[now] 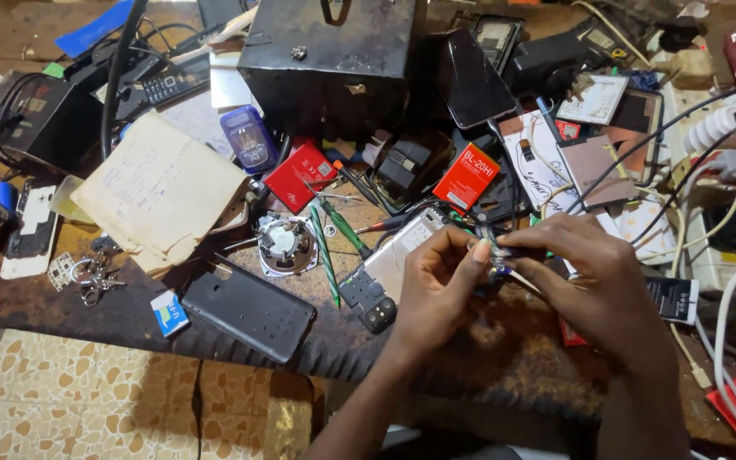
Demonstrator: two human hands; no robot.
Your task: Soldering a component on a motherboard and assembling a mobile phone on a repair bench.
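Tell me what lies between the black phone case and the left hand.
In the head view, an opened phone lies between the black case and the left hand, its dark camera end toward the table edge.

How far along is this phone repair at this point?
Done: the black back cover lies off, and the silver phone sits opened on the bench. In hand: left hand and right hand pinch a small part. Left: phone still uncovered, green screwdriver lying out.

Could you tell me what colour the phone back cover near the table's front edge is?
The phone back cover is black, seen in the head view.
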